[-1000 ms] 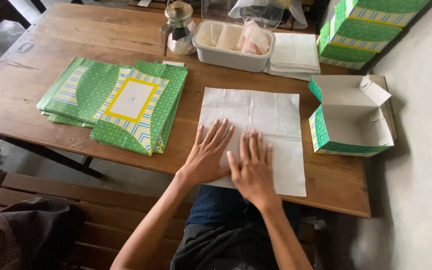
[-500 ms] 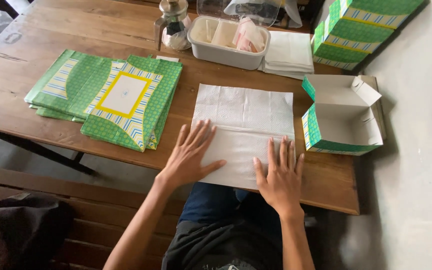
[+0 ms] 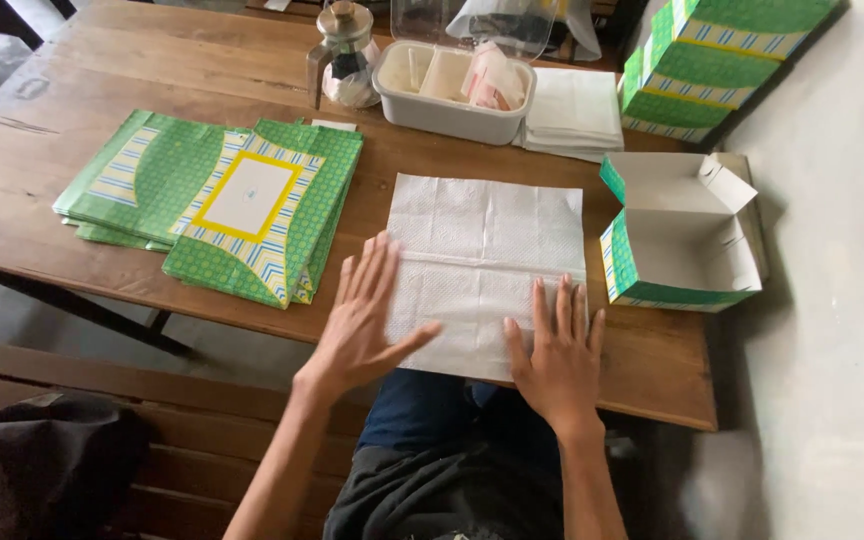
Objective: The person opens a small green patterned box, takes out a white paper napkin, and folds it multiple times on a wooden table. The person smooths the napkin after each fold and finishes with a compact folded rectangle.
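A white sheet of tissue paper (image 3: 487,250) lies flat on the wooden table (image 3: 72,80) in front of me, with a crease across its middle. My left hand (image 3: 364,320) rests palm down at the sheet's near left edge, fingers spread. On the near right corner of the sheet lies my right hand (image 3: 557,350), also flat with fingers apart. Neither hand holds anything. To the right of the sheet stands an open green patterned cardboard box (image 3: 677,240), empty inside.
A stack of flat green patterned box blanks (image 3: 222,205) lies to the left. A white tray (image 3: 452,95), a glass jar (image 3: 344,55), a pile of white paper sheets (image 3: 574,110) and stacked green boxes (image 3: 717,60) stand at the back. A wooden bench (image 3: 102,390) is under me.
Both hands have slid apart across the paper, the left toward its left edge and the right toward its right corner, smoothing it flat.
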